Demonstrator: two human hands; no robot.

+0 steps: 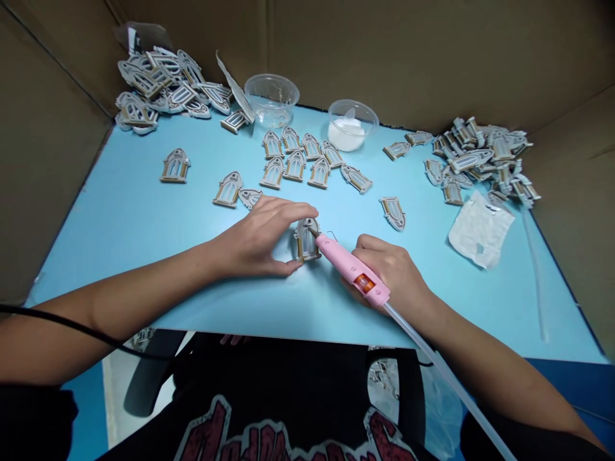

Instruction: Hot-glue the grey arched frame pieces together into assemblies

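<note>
Between thumb and fingertips, my left hand (262,237) grips a small arched window-shaped piece (306,242), white and grey with gold-brown edges, near the table's front middle. My right hand (394,269) is wrapped around a pink glue gun (353,266), whose metal tip meets the upper part of that piece. A long translucent glue stick (432,358) trails from the gun's rear towards the lower right. Just beyond my left hand lie two similar arched pieces (227,190), one partly hidden by the fingers.
Several arched pieces (295,165) lie grouped at mid-table. Heaps of them sit at back left (163,83) and back right (490,153). Two clear plastic tubs (271,96) stand at the back. A crumpled white sheet (482,229) lies right; a black cable (81,330) crosses my left forearm.
</note>
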